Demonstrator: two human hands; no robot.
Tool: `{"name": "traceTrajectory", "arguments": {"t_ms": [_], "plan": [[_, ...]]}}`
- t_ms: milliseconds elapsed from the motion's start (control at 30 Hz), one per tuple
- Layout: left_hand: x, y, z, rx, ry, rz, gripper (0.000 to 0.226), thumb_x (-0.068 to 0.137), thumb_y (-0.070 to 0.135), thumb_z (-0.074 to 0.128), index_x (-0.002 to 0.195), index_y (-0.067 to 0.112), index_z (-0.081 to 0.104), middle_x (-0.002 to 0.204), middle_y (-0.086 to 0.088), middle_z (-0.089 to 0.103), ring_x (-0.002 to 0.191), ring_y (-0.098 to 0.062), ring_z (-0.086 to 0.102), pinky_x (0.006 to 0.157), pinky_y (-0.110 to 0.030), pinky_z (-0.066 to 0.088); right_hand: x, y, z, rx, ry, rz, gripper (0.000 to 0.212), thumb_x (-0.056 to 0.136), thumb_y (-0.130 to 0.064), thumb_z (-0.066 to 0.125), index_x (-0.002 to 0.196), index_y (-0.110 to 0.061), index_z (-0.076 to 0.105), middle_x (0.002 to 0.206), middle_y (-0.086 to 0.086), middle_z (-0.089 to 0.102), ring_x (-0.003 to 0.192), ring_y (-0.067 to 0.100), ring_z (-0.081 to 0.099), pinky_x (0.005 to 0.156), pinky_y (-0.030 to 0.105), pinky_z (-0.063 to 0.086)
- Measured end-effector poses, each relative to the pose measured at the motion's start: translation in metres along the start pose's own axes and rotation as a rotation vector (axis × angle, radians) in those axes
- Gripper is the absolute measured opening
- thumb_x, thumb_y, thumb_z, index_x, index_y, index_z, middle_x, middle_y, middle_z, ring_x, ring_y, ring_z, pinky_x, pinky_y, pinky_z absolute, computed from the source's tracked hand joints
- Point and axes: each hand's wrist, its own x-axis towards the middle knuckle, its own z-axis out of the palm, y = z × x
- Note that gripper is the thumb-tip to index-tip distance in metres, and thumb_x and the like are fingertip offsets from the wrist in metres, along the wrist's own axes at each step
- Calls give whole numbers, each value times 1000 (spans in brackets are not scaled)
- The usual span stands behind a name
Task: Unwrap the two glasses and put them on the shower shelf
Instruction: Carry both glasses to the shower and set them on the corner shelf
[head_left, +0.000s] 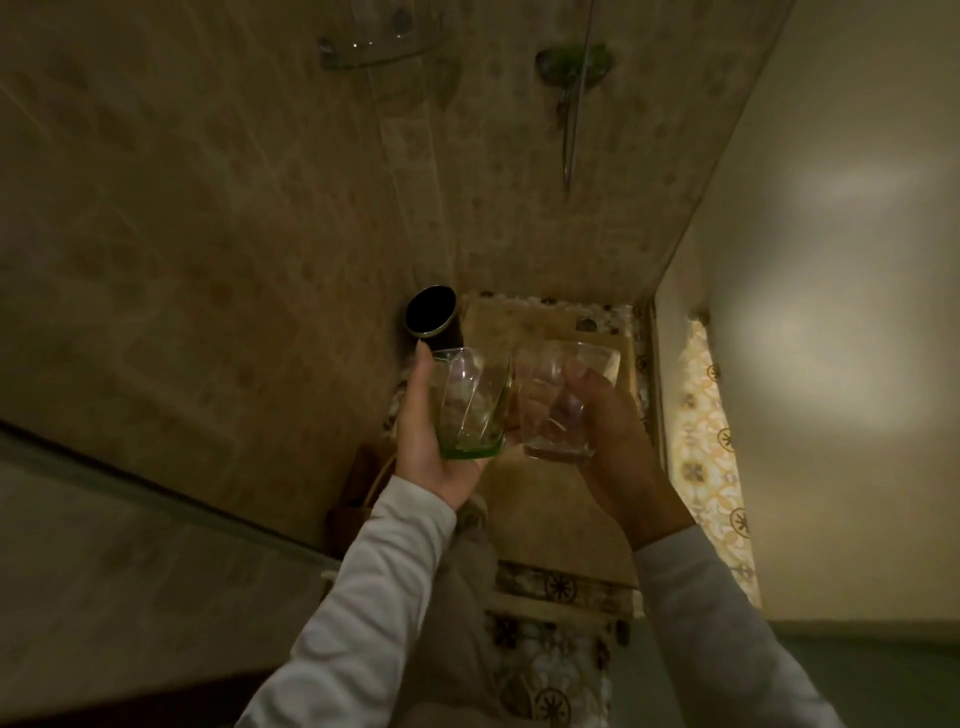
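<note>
My left hand (423, 441) grips a green-tinted glass (470, 402), bare and upright, at the centre of the view. Beside it my right hand (618, 447) holds a clear glass (563, 400), also bare; the two rims nearly touch. Both glasses hang in the air over the shower floor. High on the tiled wall, at the top left, is the clear corner shower shelf (384, 49), far above both hands. No wrapping shows on either glass.
A dark round can (431, 314) with a metal rim stands in the shower corner just behind the green glass. The shower hose and green-lit mixer (574, 65) hang on the back wall. A brown bag (363, 493) lies on the patterned floor below my left wrist.
</note>
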Motion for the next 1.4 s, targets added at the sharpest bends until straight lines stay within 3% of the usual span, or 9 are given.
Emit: {"name": "traceTrajectory", "arguments": {"t_ms": [233, 400, 500, 667, 833, 1033, 1133, 1267, 1400], "plan": [[99, 40, 37, 13, -61, -54, 93, 68, 70, 76, 143, 21, 52, 147, -7, 54, 134, -29, 53, 111, -51, 41, 106, -18, -5, -11, 54, -22, 69, 73, -68, 77, 111, -10, 77, 109, 25, 75, 99, 37, 75, 73, 42, 61], [176, 88, 67, 46, -183, -22, 61, 79, 64, 70, 120, 19, 73, 123, -10, 72, 109, -28, 70, 85, -44, 57, 200, -35, 1, -50, 81, -46, 66, 81, -66, 71, 116, -10, 74, 111, 21, 75, 102, 37, 73, 84, 49, 57], [218, 121, 85, 62, -202, -3, 68, 68, 64, 77, 119, 19, 73, 120, -10, 73, 104, -27, 73, 78, -42, 59, 256, -54, 13, -47, 76, -48, 65, 80, -66, 71, 113, -10, 76, 110, 23, 74, 102, 40, 72, 88, 54, 55], [277, 166, 115, 94, -171, -31, 95, 45, 64, 88, 123, 15, 71, 121, -12, 72, 104, -29, 71, 81, -42, 58, 329, -81, 28, -128, 70, -103, 65, 91, -55, 58, 116, 4, 67, 103, 25, 72, 96, 40, 71, 81, 49, 56], [313, 193, 138, 97, -239, 3, 78, 58, 68, 80, 115, 15, 75, 112, -10, 75, 99, -27, 73, 78, -41, 59, 374, -101, 33, -119, 48, -87, 61, 90, -49, 59, 119, 4, 66, 101, 20, 73, 96, 38, 71, 87, 56, 55], [358, 211, 163, 125, -267, 15, 88, 63, 68, 78, 127, 10, 66, 123, -13, 69, 116, -31, 64, 106, -49, 46, 429, -112, 20, -55, 1, -92, 52, 85, -51, 64, 112, -8, 73, 93, 6, 77, 86, 22, 73, 73, 40, 57], [388, 214, 175, 126, -287, 31, 76, 60, 69, 79, 112, 14, 75, 111, -9, 75, 100, -26, 72, 87, -43, 57, 462, -116, 8, -54, -3, -74, 45, 82, -51, 66, 103, -12, 76, 84, 0, 76, 78, 17, 73, 69, 38, 56], [432, 213, 200, 90, -279, 41, 68, 64, 68, 76, 106, 15, 77, 105, -8, 77, 93, -26, 75, 72, -40, 60, 510, -129, -11, -96, 43, -3, 79, 63, -69, 79, 118, -12, 73, 114, 18, 75, 104, 36, 73, 90, 58, 58], [483, 212, 238, 72, -242, 112, 68, 64, 67, 77, 108, 15, 78, 109, -10, 76, 94, -28, 75, 76, -45, 61, 569, -152, -44, -104, -77, -45, 63, 61, -74, 79, 98, -23, 81, 93, 7, 80, 85, 23, 77, 69, 34, 60]]}}
